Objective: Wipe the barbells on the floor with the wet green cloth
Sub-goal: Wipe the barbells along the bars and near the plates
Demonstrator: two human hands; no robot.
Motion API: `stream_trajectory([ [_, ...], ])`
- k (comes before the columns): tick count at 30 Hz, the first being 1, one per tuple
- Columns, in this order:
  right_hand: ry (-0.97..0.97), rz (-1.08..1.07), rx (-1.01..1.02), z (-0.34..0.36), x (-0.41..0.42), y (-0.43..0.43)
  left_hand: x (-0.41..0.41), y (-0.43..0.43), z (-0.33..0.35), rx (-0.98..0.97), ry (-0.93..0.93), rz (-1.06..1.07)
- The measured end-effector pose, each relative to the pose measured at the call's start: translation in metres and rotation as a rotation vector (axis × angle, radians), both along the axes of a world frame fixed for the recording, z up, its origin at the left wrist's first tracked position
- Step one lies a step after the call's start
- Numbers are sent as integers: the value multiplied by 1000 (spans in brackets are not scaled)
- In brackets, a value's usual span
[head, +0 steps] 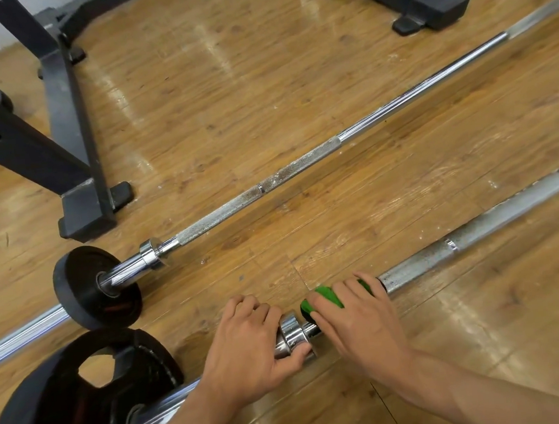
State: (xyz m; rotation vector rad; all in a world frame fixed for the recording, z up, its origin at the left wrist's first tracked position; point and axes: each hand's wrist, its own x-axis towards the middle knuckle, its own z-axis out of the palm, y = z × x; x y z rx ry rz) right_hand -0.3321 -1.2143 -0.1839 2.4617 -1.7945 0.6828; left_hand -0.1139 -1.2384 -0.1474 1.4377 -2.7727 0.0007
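We see two barbells lying on the wood floor (pixel 226 81). The near barbell (pixel 476 231) runs from the lower left of the frame up to the right edge. The far barbell (pixel 269 185) lies above it, from the left edge up to the upper right corner.

Our left hand (pixel 249 346) is low in the middle. Its fingers curl round the shiny thick part of the near barbell, and the thumb presses on the collar (pixel 290 332).

Our right hand (pixel 355 323) is just beside it, on the other side of the collar. Its fingers lie close together and curl over the green cloth (pixel 328 297), which is wrapped round the bar.

A big black plate (pixel 68 399) sits on the near barbell in the lower left. A small black plate (pixel 89 289) sits on the far barbell. A black rack (pixel 68 129) stands in the upper left.
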Motion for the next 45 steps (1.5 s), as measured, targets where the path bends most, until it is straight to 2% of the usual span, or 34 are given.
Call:
stream_trajectory([
  [5, 29, 20, -17, 2, -5, -3, 0, -2, 1, 19, -4, 10],
  [10, 127, 99, -51, 4, -52, -13, -1, -1, 1, 52, 3, 15],
  [19, 191, -191, -7, 11, -184, -36, 0, 2, -1, 75, 16, 31],
  [21, 179, -273, -19, 11, -191, -37, 0, 3, -1, 73, 24, 27],
  [25, 16, -434, 56, 9, -153, -32, 2, 4, -3, 64, 34, 18],
  [29, -44, -237, 58, 8, -76, -11, 2, 3, -4, 52, 43, 6],
  [32, -20, -53, 69, 3, -24, 1, 1, 2, -4, 43, 36, 4],
  [34, 40, 40, 44, 1, -20, 0, 0, 1, -3, 45, 26, 8],
  [37, 134, 142, -6, 1, -56, -11, 0, 1, -2, 41, 39, 12],
  [45, 192, -235, 1, 9, -205, -36, 0, 2, -2, 37, 30, 13],
])
